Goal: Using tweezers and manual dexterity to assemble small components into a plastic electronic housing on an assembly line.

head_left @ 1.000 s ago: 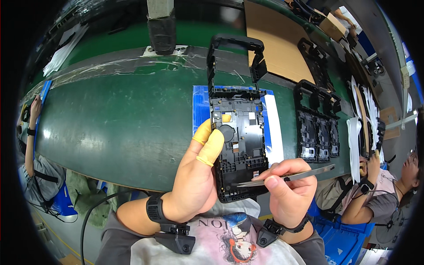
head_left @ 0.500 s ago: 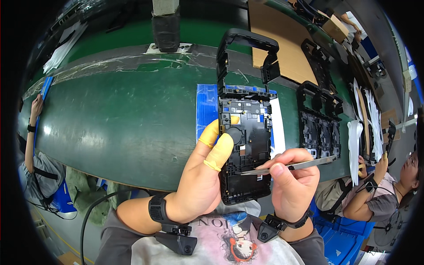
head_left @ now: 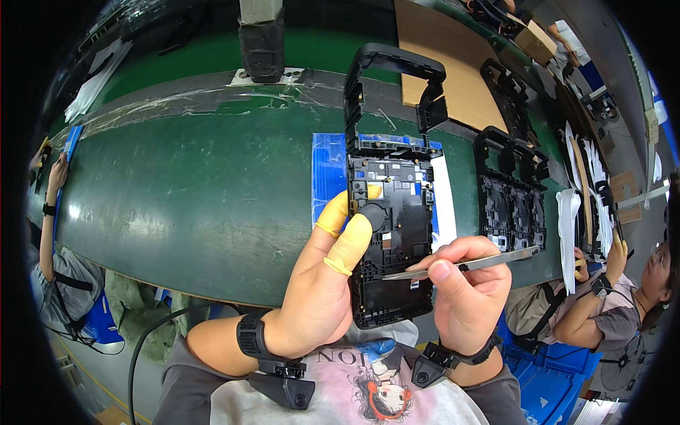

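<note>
A black plastic device housing [head_left: 400, 219] with an open loop-shaped frame at its far end is gripped along its left edge by my left hand [head_left: 319, 283]. Yellow finger cots cover the thumb and a finger there; the thumb presses near a round black disc on the housing. Metal tweezers [head_left: 489, 262] are pinched in my right hand [head_left: 467, 290]. Their tips lie over the lower part of the housing, pointing left; whether they touch it I cannot tell.
Beneath the housing is a blue sheet [head_left: 327, 170] on the green table [head_left: 184, 191]. Several similar black housings [head_left: 511, 198] lie to the right, with cardboard [head_left: 453, 78] behind. A post [head_left: 261, 42] stands at the back. People sit at both sides, a co-worker's hand [head_left: 616, 258] at right.
The tweezers and housing stay almost where they were, shifting only very slightly left in the picture. The co-worker's raised hand at right has moved a little.
</note>
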`<action>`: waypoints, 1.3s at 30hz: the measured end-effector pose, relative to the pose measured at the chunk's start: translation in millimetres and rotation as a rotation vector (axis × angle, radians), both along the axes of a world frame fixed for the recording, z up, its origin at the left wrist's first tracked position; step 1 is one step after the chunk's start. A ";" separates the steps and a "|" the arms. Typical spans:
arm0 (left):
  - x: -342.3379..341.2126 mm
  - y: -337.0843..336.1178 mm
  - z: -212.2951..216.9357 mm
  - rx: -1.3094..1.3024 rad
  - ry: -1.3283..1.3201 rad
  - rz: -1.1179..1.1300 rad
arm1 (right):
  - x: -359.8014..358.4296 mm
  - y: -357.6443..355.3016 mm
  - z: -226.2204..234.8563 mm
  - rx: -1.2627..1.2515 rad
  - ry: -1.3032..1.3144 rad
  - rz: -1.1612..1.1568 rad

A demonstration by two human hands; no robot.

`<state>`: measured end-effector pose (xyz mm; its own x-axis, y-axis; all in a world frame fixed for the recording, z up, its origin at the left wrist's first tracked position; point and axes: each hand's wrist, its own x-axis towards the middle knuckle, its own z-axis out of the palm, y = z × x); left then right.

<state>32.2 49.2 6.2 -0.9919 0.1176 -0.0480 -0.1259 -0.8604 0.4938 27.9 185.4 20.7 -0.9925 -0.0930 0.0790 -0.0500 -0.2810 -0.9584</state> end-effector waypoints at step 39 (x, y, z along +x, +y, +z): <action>7.2 -50.6 4.0 -0.249 0.209 0.127 | 2.0 13.1 -40.2 0.272 -0.122 -0.073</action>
